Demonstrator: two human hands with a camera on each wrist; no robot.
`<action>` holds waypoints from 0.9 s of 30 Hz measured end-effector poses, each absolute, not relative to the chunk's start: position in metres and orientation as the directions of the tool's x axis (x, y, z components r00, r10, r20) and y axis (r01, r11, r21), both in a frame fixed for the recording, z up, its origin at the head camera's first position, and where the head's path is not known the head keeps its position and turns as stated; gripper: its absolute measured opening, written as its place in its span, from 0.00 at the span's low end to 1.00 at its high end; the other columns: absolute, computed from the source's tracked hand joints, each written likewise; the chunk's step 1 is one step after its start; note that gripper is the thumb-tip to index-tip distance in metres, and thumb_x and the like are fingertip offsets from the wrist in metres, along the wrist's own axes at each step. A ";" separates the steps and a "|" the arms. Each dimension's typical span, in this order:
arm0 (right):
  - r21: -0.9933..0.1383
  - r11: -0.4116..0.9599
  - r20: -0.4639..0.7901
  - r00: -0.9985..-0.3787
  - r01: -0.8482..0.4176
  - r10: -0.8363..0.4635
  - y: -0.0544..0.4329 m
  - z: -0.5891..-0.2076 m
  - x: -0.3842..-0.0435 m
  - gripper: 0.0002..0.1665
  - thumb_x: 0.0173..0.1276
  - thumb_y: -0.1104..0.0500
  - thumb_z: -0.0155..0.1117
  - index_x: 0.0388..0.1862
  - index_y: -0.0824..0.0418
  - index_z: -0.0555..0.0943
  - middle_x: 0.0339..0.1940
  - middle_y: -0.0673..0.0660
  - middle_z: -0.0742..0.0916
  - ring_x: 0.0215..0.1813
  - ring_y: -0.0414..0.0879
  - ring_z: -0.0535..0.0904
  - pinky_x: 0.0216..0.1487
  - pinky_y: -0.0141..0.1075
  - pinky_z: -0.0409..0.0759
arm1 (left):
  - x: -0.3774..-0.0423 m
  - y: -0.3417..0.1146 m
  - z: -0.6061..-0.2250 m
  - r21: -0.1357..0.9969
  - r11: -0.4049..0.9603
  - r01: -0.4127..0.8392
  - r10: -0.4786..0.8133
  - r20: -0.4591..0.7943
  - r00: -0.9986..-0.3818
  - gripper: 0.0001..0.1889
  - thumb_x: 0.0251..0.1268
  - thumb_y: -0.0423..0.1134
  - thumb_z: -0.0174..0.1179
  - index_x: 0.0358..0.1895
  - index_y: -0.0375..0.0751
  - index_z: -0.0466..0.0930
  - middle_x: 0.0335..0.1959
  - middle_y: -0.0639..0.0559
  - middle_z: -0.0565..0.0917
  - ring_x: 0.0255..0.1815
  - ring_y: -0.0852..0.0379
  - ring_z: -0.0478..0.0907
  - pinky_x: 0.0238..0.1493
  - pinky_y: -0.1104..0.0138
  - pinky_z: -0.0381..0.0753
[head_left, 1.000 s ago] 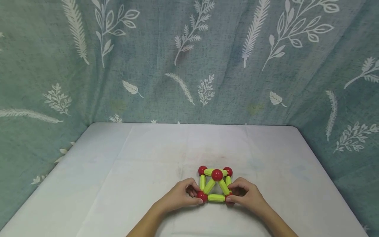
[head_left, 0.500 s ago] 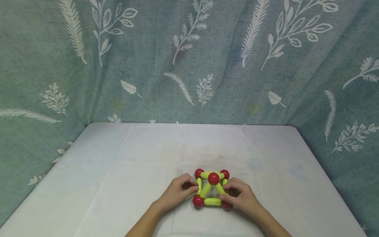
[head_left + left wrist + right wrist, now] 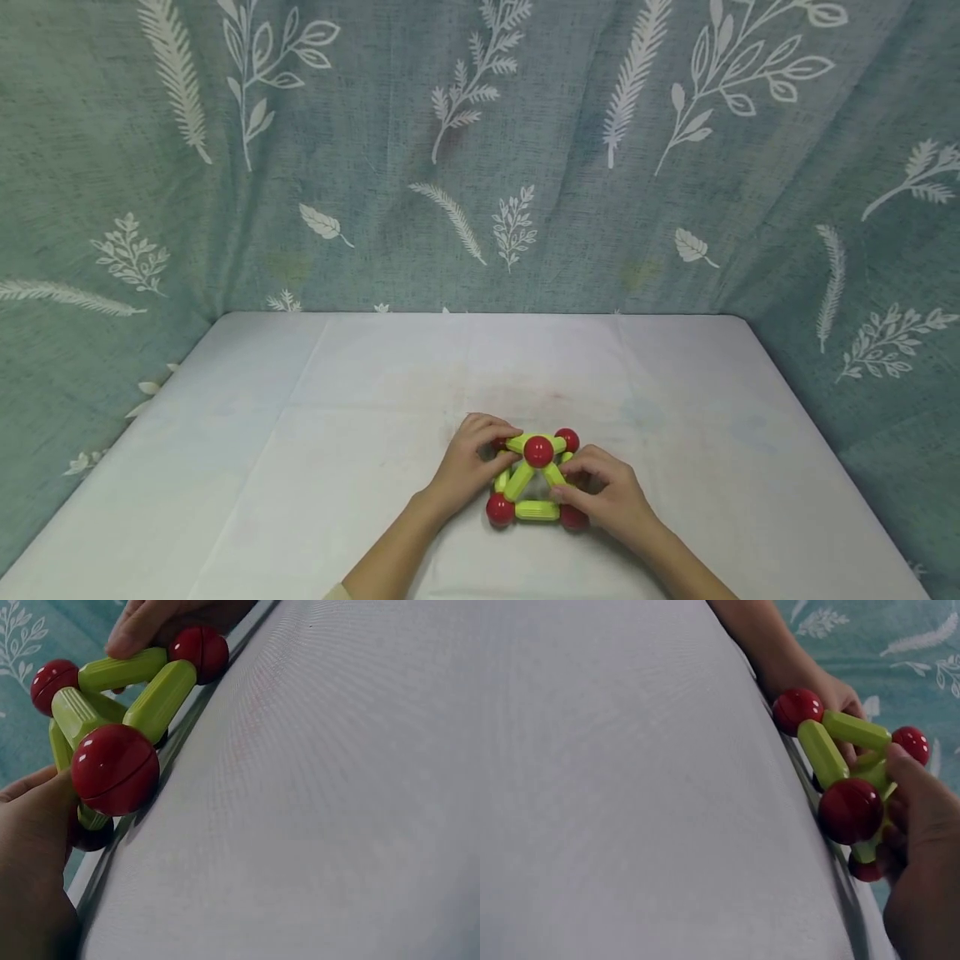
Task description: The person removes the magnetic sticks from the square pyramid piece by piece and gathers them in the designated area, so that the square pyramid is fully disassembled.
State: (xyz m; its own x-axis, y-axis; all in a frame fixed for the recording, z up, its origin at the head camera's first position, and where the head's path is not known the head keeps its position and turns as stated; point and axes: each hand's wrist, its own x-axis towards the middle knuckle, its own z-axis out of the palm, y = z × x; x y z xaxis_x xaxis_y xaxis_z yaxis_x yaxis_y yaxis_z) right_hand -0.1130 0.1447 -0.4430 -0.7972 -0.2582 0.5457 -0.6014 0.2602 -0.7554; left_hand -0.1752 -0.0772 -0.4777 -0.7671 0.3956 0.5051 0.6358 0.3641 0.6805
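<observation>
A pyramid of magnetic sticks and balls [image 3: 537, 510], with yellow-green sticks and red balls, stands near the middle of the white table. One ball [image 3: 538, 452] forms its peak above a four-sided base. My left hand [image 3: 468, 462] reaches along its left side, fingers curled over the far left ball and partly covering it. On the other side my right hand [image 3: 609, 490] pinches the sloping right front stick between thumb and fingers. The near left ball [image 3: 116, 769] looms large in the left wrist view, and the near right ball [image 3: 850, 811] in the right wrist view.
A white cloth covers the table [image 3: 360, 433], with faint stains beyond the pyramid. Blue-green curtains [image 3: 390, 167] with white leaf prints hang behind the table and along both sides.
The pyramid has shifted slightly left and nearer. My left hand left the near left ball and moved to the far left one. My right hand went from the near right ball to the sloping stick.
</observation>
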 end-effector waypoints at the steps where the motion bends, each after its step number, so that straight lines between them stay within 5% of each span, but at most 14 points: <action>1: -0.750 0.259 0.559 -0.793 -0.609 -0.245 0.144 -0.439 -0.113 0.14 0.45 0.75 0.73 0.31 0.67 0.82 0.26 0.57 0.82 0.28 0.47 0.74 0.28 0.33 0.76 | -0.175 -0.077 -0.478 0.691 0.359 0.627 0.396 0.495 -0.773 0.15 0.52 0.37 0.70 0.45 0.49 0.83 0.44 0.60 0.81 0.51 0.59 0.73 0.53 0.66 0.75; 8: -0.680 0.259 0.662 -0.726 -0.686 -0.186 0.134 -0.425 -0.120 0.21 0.42 0.77 0.73 0.39 0.73 0.80 0.32 0.63 0.83 0.30 0.50 0.72 0.30 0.36 0.73 | -0.177 -0.075 -0.478 0.747 0.305 0.591 0.392 0.467 -0.793 0.14 0.53 0.37 0.69 0.45 0.45 0.83 0.44 0.56 0.82 0.46 0.58 0.76 0.48 0.68 0.78; 18: -0.699 0.289 0.597 -0.756 -0.654 -0.268 0.138 -0.447 -0.143 0.26 0.46 0.68 0.76 0.48 0.68 0.81 0.39 0.58 0.86 0.29 0.42 0.74 0.25 0.30 0.74 | -0.185 -0.067 -0.479 0.702 0.299 0.646 0.420 0.511 -0.750 0.14 0.54 0.36 0.68 0.45 0.43 0.84 0.42 0.55 0.81 0.46 0.59 0.74 0.45 0.70 0.78; 27: -0.726 0.293 0.559 -0.782 -0.622 -0.274 0.139 -0.443 -0.147 0.22 0.49 0.65 0.76 0.46 0.63 0.82 0.39 0.54 0.86 0.31 0.40 0.75 0.29 0.28 0.76 | -0.187 -0.065 -0.478 0.762 0.299 0.574 0.391 0.451 -0.802 0.12 0.53 0.36 0.68 0.43 0.45 0.85 0.43 0.56 0.82 0.49 0.59 0.75 0.49 0.69 0.78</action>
State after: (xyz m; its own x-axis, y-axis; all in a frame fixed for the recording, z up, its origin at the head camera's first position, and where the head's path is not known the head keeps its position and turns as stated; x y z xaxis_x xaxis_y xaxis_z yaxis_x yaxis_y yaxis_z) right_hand -0.1465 0.1391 -0.4429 -0.7823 -0.2744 0.5592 -0.6219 0.2930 -0.7262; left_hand -0.1869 -0.0647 -0.4777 -0.8022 0.3909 0.4513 0.5743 0.2988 0.7621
